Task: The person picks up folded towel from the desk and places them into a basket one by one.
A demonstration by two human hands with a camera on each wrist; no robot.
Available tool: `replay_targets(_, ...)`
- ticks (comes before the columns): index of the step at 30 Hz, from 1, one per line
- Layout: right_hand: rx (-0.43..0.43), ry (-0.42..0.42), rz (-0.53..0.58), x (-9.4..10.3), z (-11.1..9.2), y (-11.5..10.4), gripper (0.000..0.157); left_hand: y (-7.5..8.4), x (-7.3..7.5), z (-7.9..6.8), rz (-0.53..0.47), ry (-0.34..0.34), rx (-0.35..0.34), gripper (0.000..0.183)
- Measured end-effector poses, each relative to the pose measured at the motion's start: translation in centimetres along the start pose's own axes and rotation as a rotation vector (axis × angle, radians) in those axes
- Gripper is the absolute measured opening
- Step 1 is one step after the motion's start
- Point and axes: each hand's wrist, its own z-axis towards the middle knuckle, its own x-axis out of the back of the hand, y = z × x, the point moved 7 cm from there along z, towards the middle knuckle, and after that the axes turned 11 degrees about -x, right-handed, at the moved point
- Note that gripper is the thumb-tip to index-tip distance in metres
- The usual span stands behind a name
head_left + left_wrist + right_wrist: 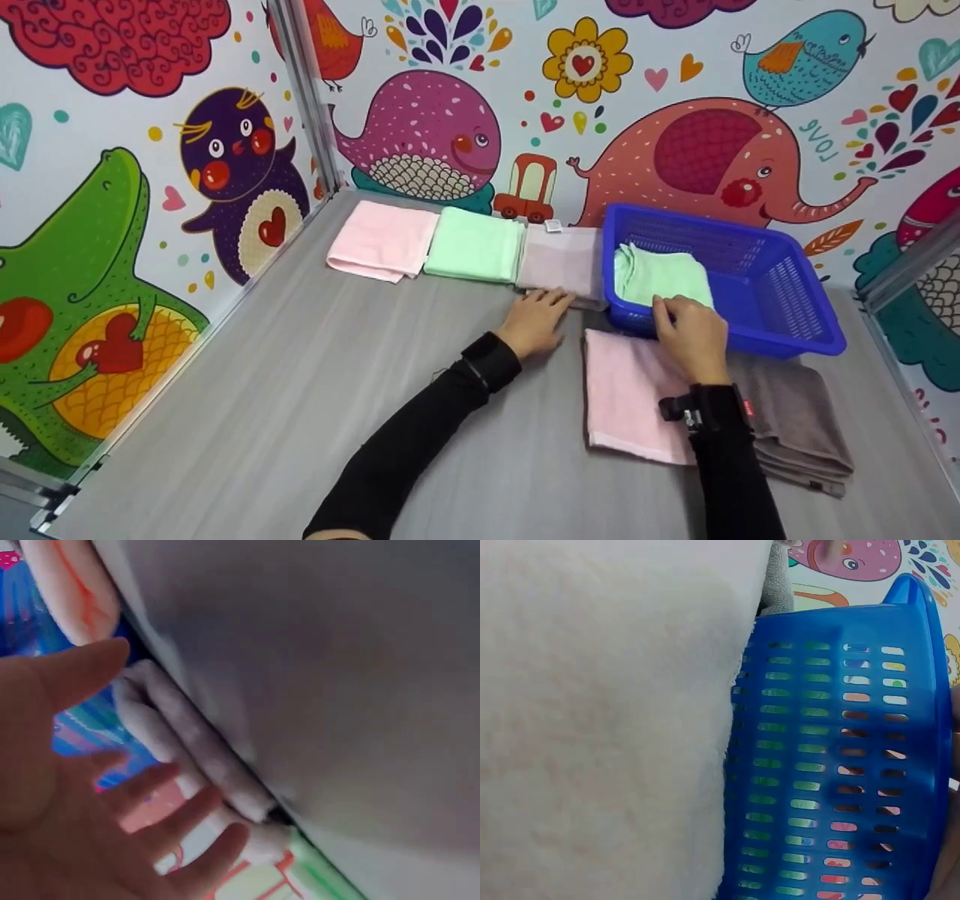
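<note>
My right hand [694, 337] grips the front rim of a blue plastic basket [780, 346]; in the right wrist view its fingers show only at the edge, by the slotted basket wall [825, 765]. A folded light green towel [664, 277] lies in the basket's left part. My left hand [536, 322] is at the front edge of a folded greyish-mauve towel [559, 259], just left of the basket. In the left wrist view the left hand's fingers [184, 817] are spread and loosely bent beside that towel's folded edge [202, 750], holding nothing; whether they touch it I cannot tell.
Left of the mauve towel lie a folded green towel [476, 244] and a folded pink towel [382, 236], in a row along the back wall. In front of the basket are another pink towel [630, 397] and a brown towel [802, 412]. Cartoon-printed panels [247, 45] bound the grey table [300, 405].
</note>
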Motion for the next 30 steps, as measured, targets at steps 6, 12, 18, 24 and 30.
replay_targets(6,0.0,0.005,-0.015,0.0,-0.1,0.5,0.045,-1.3,0.5,2.7,0.079,0.012,0.027,0.063)
replay_targets(12,-0.013,-0.018,-0.032,-0.3,-0.1,0.3,0.046,-2.7,-0.7,4.2,-0.039,-0.1,0.121,0.067)
replay_targets(18,-0.023,-0.02,-0.047,0.1,0.1,0.8,0.047,-1.6,0.4,3.6,0.027,-0.114,0.099,0.048)
replay_targets(24,-0.025,-0.023,-0.052,0.2,0.0,0.7,0.046,0.1,0.7,0.1,0.077,-0.121,0.013,0.048)
replay_targets(30,0.002,-0.005,-0.046,-0.1,-0.1,0.3,0.048,0.8,0.6,-3.4,0.149,-0.115,-0.041,0.058)
